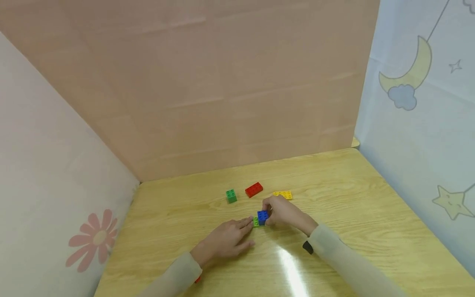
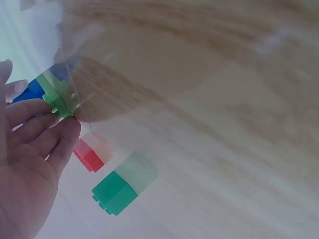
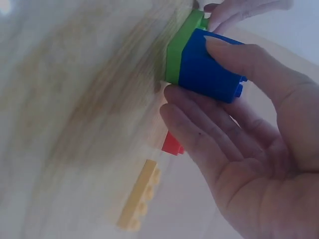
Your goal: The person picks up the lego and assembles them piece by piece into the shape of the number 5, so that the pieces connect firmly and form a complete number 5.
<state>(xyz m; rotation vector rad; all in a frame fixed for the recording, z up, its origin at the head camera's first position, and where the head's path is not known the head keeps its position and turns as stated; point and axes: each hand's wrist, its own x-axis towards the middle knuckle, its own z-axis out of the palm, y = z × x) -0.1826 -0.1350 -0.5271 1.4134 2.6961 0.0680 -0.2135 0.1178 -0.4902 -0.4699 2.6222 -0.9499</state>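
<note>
A blue building brick (image 1: 262, 217) sits on the right part of a flat light green brick (image 1: 256, 222) lying on the table. My right hand (image 1: 283, 212) pinches the blue brick between thumb and fingers, as the right wrist view shows with the blue brick (image 3: 207, 67) against the light green one (image 3: 175, 57). From the left, my left hand (image 1: 228, 239) reaches in with extended fingers, and their tips touch the light green brick's left end. The left wrist view shows these fingertips at the light green brick (image 2: 57, 97), the blue one partly hidden behind.
Behind the hands lie a green brick (image 1: 231, 196), a red brick (image 1: 254, 189) and a yellow brick (image 1: 285, 194), partly covered by my right hand. Something red (image 1: 198, 279) peeks out by the left sleeve. A dark object (image 1: 307, 247) is at the right cuff. Covered walls surround the wooden table (image 1: 178, 206).
</note>
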